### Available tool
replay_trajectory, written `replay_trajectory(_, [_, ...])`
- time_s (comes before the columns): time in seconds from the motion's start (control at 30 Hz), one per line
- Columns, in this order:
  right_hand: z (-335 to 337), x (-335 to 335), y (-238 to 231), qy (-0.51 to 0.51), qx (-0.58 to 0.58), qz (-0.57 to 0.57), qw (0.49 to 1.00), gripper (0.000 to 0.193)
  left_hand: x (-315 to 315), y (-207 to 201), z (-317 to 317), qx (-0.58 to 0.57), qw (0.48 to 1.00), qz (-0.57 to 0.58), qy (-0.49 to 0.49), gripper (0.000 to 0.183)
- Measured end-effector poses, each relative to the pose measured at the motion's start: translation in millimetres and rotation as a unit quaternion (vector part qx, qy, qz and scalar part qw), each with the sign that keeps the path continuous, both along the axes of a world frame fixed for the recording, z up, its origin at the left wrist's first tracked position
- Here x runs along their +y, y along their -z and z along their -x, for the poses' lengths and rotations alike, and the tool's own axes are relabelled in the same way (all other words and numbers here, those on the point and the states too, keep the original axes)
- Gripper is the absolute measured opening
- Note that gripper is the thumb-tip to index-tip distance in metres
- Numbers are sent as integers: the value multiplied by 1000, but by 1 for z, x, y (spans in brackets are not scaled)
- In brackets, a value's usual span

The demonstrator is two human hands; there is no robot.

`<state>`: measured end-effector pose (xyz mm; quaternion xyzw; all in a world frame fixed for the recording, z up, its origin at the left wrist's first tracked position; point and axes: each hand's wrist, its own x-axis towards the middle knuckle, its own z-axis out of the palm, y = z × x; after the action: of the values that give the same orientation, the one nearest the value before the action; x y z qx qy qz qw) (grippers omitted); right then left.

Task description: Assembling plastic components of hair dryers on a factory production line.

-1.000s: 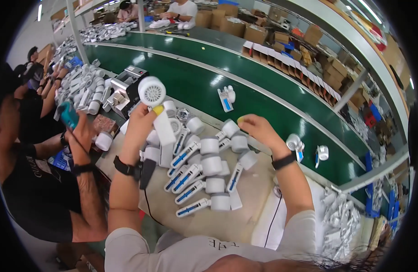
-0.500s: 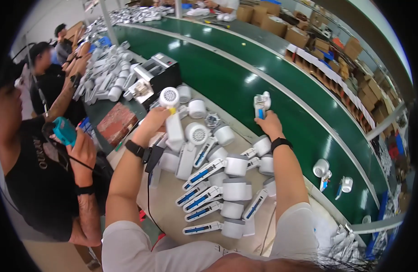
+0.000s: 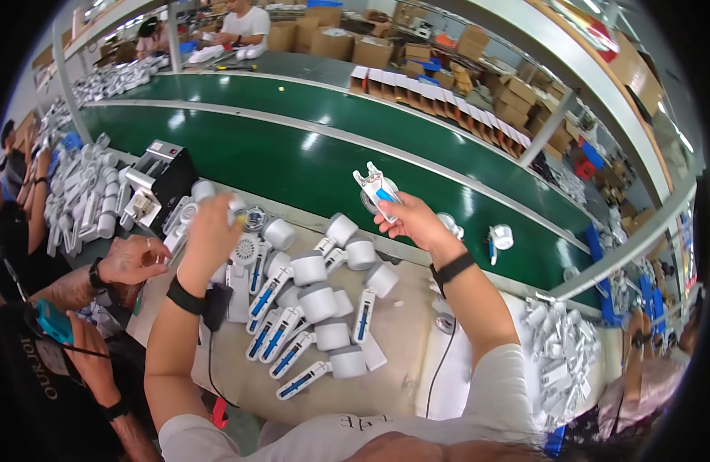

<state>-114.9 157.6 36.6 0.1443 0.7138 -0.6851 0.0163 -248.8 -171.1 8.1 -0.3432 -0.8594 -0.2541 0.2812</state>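
Note:
My right hand (image 3: 405,221) is closed around a white plastic housing (image 3: 376,189) with a blue insert and a pronged end, raised over the green belt. My left hand (image 3: 209,239), smeared by motion, is over the far left of the pile, with yellow on one fingertip; its grip is hidden. Below both hands lie several white hair-dryer-like bodies (image 3: 318,302), with round grey-rimmed heads and open handles showing blue inner parts. A round grille (image 3: 246,249) faces up beside my left hand. Close by, a co-worker's hand (image 3: 132,260) reaches toward a white handle (image 3: 175,237).
Beyond the table runs the green conveyor belt (image 3: 293,146), carrying a loose part (image 3: 500,237). A black machine (image 3: 164,181) stands at the left beside heaped white parts (image 3: 85,189). Clear-wrapped pieces (image 3: 559,362) lie at right. Another co-worker's hand holds a teal tool (image 3: 55,322).
My view has swung right. My right hand has raised and turned the housing. My left hand has come off the white grilled body it was touching, and a co-worker's hand has come in beside it.

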Motion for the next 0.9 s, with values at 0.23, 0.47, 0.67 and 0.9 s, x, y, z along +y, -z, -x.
replay_trajectory(0.23, [-132,-91,-23,23,29,-35,999,30,104,-27,-136,-672,558,-287,392,39])
replay_trajectory(0.47, [-227,-102,-4,103,154,-569,801,52,116,-44,-215,-648,503,-360,445,24])
replay_trajectory(0.67, [-265,-84,29,184,319,-347,862,91,129,-47,-238,-801,293,-245,461,25])
replay_trajectory(0.9, [-287,-86,35,162,288,281,901,87,139,-45,-264,-760,379,-251,464,23])
